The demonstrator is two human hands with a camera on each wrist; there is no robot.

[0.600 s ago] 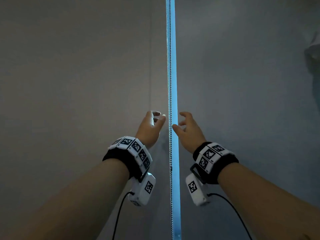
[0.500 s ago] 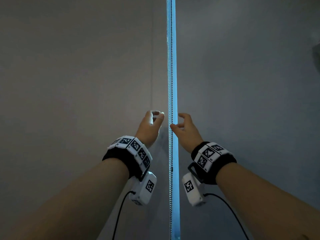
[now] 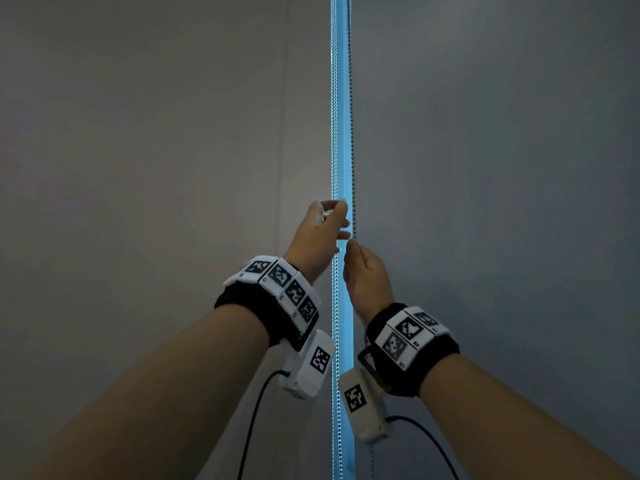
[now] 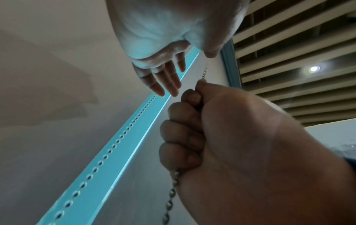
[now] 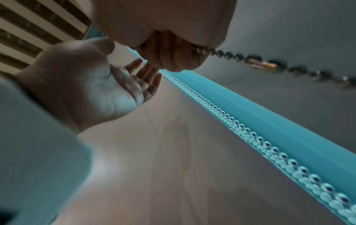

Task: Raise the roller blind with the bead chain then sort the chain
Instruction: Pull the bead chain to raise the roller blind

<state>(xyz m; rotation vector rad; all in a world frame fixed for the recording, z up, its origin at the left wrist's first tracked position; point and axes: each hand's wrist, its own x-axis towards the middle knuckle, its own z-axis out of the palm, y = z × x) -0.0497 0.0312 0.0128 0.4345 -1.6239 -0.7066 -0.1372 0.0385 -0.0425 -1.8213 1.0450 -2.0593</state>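
Beside the lit gap, the right hand [image 3: 365, 275] has now closed its fingers [image 4: 181, 129] round the chain [image 3: 351, 133]; the left hand [image 3: 320, 237] hovers above, fingers loose. Pulling can start.

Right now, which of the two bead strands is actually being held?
The darker right-hand strand: the right hand has its fist closed round it. The pale left strand hangs free beside the open left hand.
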